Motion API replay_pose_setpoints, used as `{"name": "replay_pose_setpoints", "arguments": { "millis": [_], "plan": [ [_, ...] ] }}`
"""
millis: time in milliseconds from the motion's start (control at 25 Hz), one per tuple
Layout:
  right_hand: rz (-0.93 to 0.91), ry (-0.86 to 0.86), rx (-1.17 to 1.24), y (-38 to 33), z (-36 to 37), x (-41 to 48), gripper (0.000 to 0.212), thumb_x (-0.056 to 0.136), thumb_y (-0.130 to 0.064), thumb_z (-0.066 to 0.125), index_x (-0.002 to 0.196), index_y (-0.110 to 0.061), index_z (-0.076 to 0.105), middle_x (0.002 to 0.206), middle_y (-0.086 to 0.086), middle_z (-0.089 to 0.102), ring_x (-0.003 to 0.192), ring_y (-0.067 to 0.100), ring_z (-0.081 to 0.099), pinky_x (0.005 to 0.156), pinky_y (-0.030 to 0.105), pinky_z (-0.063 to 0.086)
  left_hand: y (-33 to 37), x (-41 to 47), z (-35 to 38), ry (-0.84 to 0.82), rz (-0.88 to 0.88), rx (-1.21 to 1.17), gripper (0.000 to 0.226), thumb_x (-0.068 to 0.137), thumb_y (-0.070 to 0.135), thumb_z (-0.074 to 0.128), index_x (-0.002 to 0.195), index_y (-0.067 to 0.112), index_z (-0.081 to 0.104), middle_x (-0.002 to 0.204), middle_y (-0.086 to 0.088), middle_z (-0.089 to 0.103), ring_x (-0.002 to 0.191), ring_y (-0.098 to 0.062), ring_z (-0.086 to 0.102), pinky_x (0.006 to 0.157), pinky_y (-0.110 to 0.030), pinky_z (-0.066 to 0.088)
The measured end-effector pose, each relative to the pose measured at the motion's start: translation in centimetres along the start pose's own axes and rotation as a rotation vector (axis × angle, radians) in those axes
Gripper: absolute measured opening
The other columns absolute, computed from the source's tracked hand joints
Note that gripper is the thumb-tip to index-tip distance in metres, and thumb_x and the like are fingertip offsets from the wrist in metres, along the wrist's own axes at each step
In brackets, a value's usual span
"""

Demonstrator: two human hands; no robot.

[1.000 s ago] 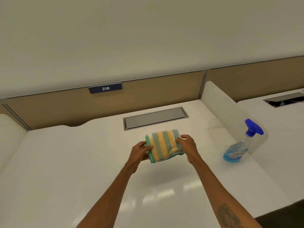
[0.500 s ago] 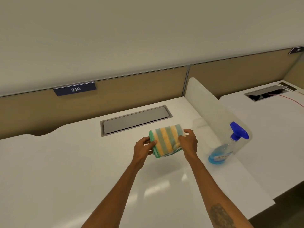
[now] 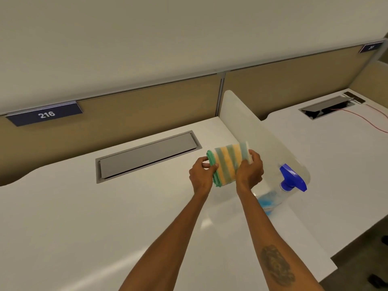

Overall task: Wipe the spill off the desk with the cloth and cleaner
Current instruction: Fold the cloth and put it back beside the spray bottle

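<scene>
White desk (image 3: pixel 84 217) lies under your arms; your left hand (image 3: pixel 202 175) and right hand (image 3: pixel 249 173) pinch the folded striped cloth (image 3: pixel 228 163) above it, spray bottle (image 3: pixel 287 185) beside the divider (image 3: pixel 252 127).

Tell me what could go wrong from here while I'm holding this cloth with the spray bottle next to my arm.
1. The spray bottle stands right beside your right forearm, so lowering or swinging that arm could knock it over.
2. Both the left hand and the right hand grip the folded cloth, so reaching for the bottle means letting go on one side, and the cloth may unfold or drop.
</scene>
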State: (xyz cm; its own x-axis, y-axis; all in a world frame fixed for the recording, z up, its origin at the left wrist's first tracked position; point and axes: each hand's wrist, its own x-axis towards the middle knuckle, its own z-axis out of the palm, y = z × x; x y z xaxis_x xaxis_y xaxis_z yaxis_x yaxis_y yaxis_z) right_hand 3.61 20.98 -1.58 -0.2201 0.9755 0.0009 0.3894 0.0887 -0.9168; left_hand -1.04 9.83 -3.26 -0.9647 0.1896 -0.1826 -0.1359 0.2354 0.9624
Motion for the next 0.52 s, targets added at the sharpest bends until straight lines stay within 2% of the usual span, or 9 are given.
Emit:
{"name": "replay_pose_setpoints", "arguments": {
  "millis": [160,280,400,520],
  "plan": [
    [-0.014,0.16,-0.051,1.0,0.8,3.0,0.033,0.1,-0.018,0.052,0.131,-0.022,0.059,0.129,0.004,0.065,0.117,0.025,0.059,0.097,0.033,0.032,1.3,1.6,4.2,-0.099,0.034,-0.046,0.036,0.09,0.021,0.074,0.125,0.012,0.069,0.098,-0.008,0.076,0.086,-0.022,0.075,0.085,-0.041,0.063],
    [-0.046,0.222,-0.072,1.7,1.0,5.2,0.033,0.1,-0.02,0.051,0.132,-0.023,0.06,0.129,0.004,0.065,0.118,0.024,0.057,0.092,0.029,0.029,1.8,2.8,6.3,-0.159,0.068,-0.06,0.036,0.092,0.016,0.072,0.126,0.007,0.067,0.105,-0.013,0.074,0.088,-0.025,0.075,0.079,-0.04,0.064],
    [-0.092,0.258,-0.117,2.4,1.1,6.5,0.033,0.1,-0.02,0.053,0.131,-0.022,0.061,0.127,0.004,0.066,0.118,0.024,0.056,0.087,0.026,0.028,1.8,3.2,8.0,-0.177,0.051,-0.014,0.038,0.091,0.017,0.074,0.126,0.012,0.059,0.102,-0.011,0.073,0.08,-0.02,0.073,0.077,-0.035,0.064],
    [-0.08,0.264,-0.104,3.2,1.0,7.2,0.031,0.099,-0.018,0.054,0.129,-0.023,0.062,0.125,0.002,0.066,0.118,0.02,0.055,0.081,0.009,0.023,0.8,2.9,9.3,-0.222,0.055,0.051,0.041,0.09,0.016,0.074,0.125,0.019,0.053,0.094,-0.007,0.071,0.077,-0.019,0.073,0.076,-0.035,0.064]
  ]
}}
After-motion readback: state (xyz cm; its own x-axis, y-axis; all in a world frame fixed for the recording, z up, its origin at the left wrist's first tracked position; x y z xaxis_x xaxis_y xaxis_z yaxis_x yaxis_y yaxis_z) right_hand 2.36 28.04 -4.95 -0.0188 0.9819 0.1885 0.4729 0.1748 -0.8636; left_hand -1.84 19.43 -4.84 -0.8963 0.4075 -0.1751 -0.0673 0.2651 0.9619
